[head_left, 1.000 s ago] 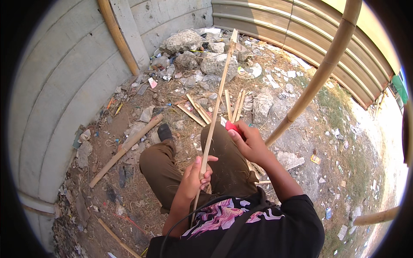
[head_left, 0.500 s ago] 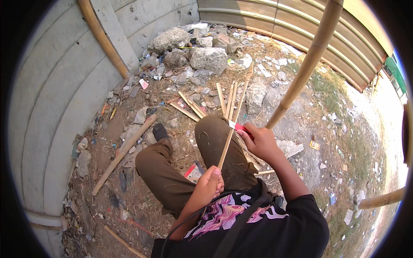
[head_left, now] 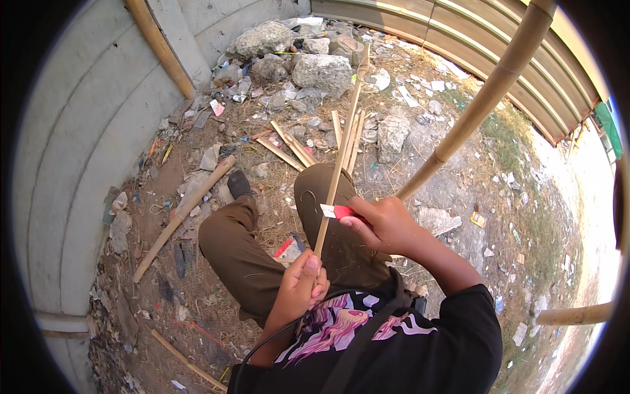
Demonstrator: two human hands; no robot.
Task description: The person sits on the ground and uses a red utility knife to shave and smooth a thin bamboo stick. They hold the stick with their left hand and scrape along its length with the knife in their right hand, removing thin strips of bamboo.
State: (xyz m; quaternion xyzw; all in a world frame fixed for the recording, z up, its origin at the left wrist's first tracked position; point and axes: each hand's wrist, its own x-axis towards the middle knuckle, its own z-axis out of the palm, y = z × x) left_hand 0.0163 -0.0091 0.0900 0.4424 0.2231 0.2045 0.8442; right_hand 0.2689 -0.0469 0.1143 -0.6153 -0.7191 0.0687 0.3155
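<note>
My left hand (head_left: 302, 285) is closed around the near end of a long, split bamboo strip (head_left: 342, 154). The strip slants away over my right knee, and its far tip reaches toward the rocks. In my right hand (head_left: 387, 224) is a red-handled knife (head_left: 342, 211), fingers wrapped round the handle. Its short, broad, pale blade (head_left: 327, 210) lies across the strip, a little beyond my left hand. Beyond my knee, several cut bamboo strips (head_left: 289, 146) lie on the ground. A red and grey object (head_left: 286, 248), partly hidden, rests between my legs.
A thick bamboo pole (head_left: 453, 141) rises at the right, close to my right hand. Another bamboo piece (head_left: 187, 213) lies left of my foot. Large rocks (head_left: 321, 73) and scattered litter cover the far ground. A concrete wall (head_left: 85, 164) stands left; a ribbed metal fence (head_left: 420, 26) closes the back.
My right hand and the knife have come nearer, down the strip toward my left hand. The strip's far end has swung up and slightly left; my left hand has shifted a little left and nearer.
</note>
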